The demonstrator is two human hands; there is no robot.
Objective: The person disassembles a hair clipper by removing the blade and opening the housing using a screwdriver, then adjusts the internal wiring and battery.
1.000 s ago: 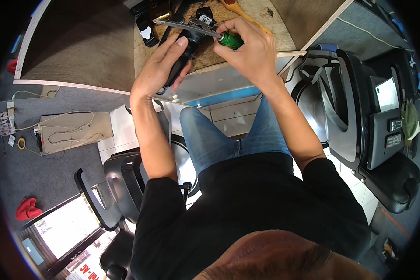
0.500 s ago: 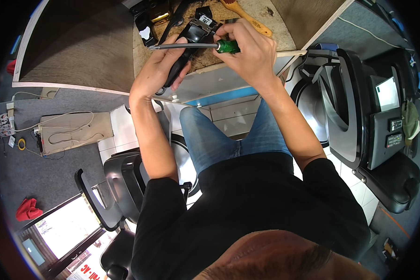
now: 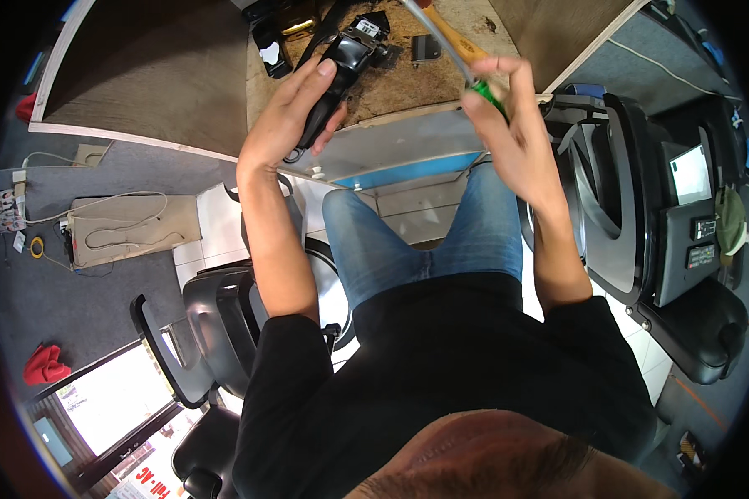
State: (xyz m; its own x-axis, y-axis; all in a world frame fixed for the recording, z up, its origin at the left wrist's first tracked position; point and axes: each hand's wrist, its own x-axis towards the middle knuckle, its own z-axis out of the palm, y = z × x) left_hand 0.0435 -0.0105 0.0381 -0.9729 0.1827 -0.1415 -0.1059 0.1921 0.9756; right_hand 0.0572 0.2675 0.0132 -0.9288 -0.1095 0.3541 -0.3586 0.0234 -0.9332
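Note:
My left hand [image 3: 287, 112] is wrapped around a black hair clipper [image 3: 351, 56], its thumb lying along the body. The clipper's head points away from me over the worktop, beside small black parts [image 3: 385, 56]. To the right, my right hand [image 3: 514, 137] holds a screwdriver [image 3: 485, 90] by its green handle, apart from the clipper. Its metal shaft slants up and to the left, slightly smeared by motion. A small dark flat plate [image 3: 427, 47] lies on the worktop between the two hands.
The stained worktop [image 3: 391, 98] lies between wooden side panels [image 3: 141, 79]. A wooden-handled brush [image 3: 456, 37] rests behind the screwdriver. Black and gold items [image 3: 295, 25] stand at the far left. Black salon chairs [image 3: 216, 308] flank me, and a red cloth [image 3: 47, 366] lies on the left.
My right hand has moved right, away from the clipper, and the screwdriver has swung from pointing left to pointing away from me. The dark plate shows now. My left hand keeps its grip.

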